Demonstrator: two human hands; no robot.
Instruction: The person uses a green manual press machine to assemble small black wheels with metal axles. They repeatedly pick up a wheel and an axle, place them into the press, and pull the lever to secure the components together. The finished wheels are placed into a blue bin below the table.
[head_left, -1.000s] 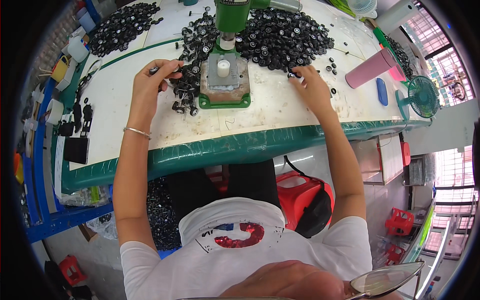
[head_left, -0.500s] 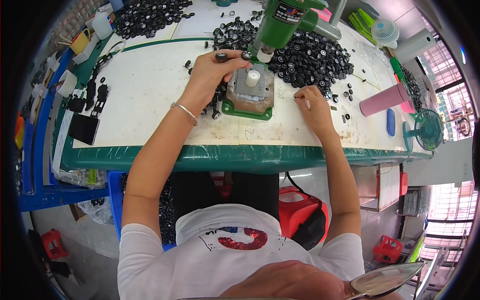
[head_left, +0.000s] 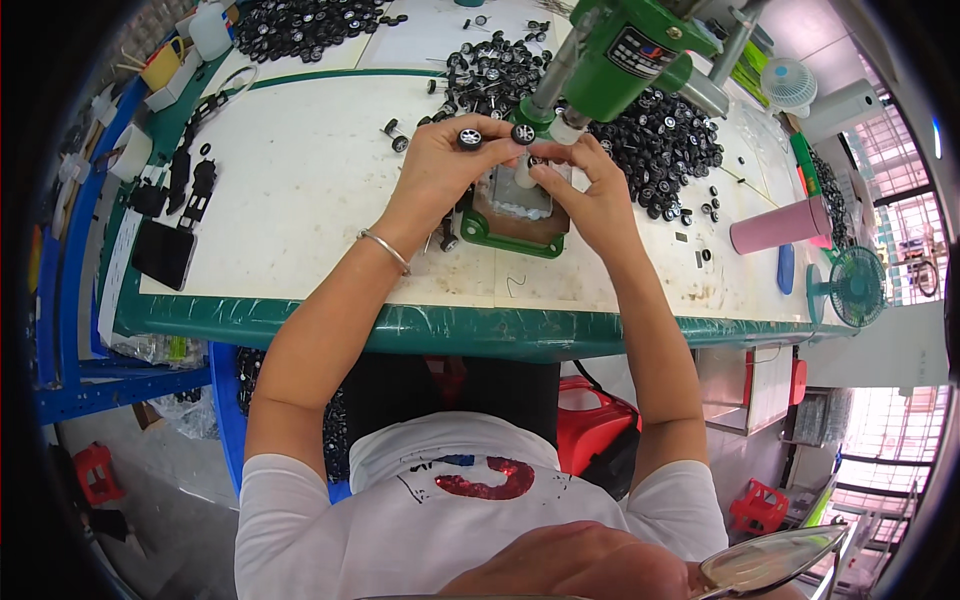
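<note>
My left hand (head_left: pixel 438 172) is closed on a pair of small black toy wheels with silver spokes; one wheel (head_left: pixel 469 139) shows by the knuckles and the other (head_left: pixel 523 134) at the fingertips. Whether an axle joins them is hidden by my fingers. Facing it, my right hand (head_left: pixel 592 192) pinches a small black wheel (head_left: pixel 536 161) between thumb and fingers. Both hands meet over the base (head_left: pixel 512 238) of a green bench press (head_left: pixel 622 60), close to its white round post (head_left: pixel 525 178). The press's ram hangs just behind my right fingers.
Behind the press lie a heap of black wheels (head_left: pixel 665 150) and a pile of wheels on axles (head_left: pixel 490 75). Another heap (head_left: pixel 300 28) sits far left. A pink tumbler (head_left: pixel 780 226) and a green fan (head_left: pixel 857 272) stand right; a phone (head_left: pixel 163 253) lies left.
My right hand has moved from the tabletop up and left to the press, and now pinches a wheel beside my left fingertips. The left hand keeps its wheels. The view has shifted slightly.
</note>
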